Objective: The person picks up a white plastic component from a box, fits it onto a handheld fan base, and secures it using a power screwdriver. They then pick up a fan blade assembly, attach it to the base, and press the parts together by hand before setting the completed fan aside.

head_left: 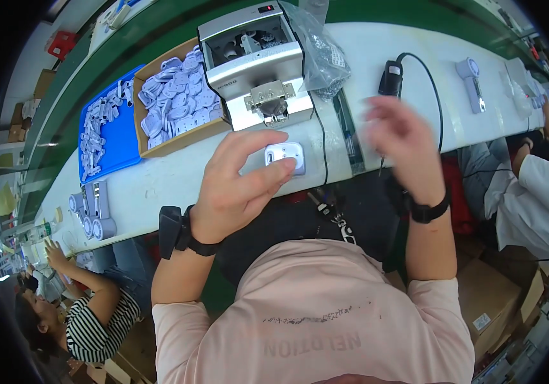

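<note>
My left hand (239,182) pinches a small rounded white plastic housing (284,152) between thumb and fingers, low over the front edge of the bench. A slot and small holes show in its upper face. Just beyond it stands a silver-and-black screw feeder machine (258,70) with a metal outlet at its front. Raised to the right of the machine, my right hand (402,137) is smeared by motion. Its fingers are too blurred to make out whether they hold anything. The nearest thing to it is a black electric screwdriver (391,80) with a cord, lying behind it.
Left of the machine, a cardboard box (181,146) holds many white housings, beside a blue tray (117,137) of slim white parts. Several assembled white devices (95,211) stand farther left, and another device (472,83) lies right. A clear plastic bag (325,61) hangs by the machine. Co-workers sit on both sides.
</note>
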Available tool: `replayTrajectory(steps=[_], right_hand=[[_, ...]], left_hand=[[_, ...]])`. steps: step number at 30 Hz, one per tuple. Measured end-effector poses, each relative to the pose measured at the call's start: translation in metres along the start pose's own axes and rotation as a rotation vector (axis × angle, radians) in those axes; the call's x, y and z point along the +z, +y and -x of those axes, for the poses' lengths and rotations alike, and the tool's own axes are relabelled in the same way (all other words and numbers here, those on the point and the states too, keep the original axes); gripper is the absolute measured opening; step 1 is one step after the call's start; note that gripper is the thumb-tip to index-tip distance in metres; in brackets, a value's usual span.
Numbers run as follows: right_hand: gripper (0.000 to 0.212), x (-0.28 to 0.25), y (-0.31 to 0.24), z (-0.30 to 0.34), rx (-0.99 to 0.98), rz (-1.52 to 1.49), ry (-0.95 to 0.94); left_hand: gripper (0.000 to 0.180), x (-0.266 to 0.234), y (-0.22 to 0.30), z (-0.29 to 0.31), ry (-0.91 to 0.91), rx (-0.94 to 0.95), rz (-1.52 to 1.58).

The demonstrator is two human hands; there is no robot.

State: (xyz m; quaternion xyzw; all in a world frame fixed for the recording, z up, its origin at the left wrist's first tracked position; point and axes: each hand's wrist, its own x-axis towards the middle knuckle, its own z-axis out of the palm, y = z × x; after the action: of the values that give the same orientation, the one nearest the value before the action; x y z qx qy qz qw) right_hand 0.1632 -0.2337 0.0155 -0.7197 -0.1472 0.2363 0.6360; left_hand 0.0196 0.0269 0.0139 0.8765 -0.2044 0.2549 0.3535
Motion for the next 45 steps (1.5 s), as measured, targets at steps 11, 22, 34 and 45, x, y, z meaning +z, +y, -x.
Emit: replayTrajectory(steps=[11, 22, 34, 45], right_hand=[[0.04, -0.029, 0.042, -0.039, -0.054, 0.05, 0.259], [0.037, 0.066, -0.062, -0.049, -0.645, -0.461, -0.368], [0.041, 0.129, -0.064, -0.071, -0.439, -0.05, -0.202], [0.067, 0.066, -0.131, -0.035, -0.788, -0.306, -0.591]], left_hand=[[0.043, 0.004, 0.018, 0.032, 0.168, -0.09, -0.044], [0.04, 0.005, 0.009, 0.037, 0.222, -0.1, 0.075], [0.038, 0.008, 0.005, 0.039, 0.26, -0.086, 0.142], [0.039, 0.014, 0.004, 0.032, 0.299, -0.115, 0.165]])
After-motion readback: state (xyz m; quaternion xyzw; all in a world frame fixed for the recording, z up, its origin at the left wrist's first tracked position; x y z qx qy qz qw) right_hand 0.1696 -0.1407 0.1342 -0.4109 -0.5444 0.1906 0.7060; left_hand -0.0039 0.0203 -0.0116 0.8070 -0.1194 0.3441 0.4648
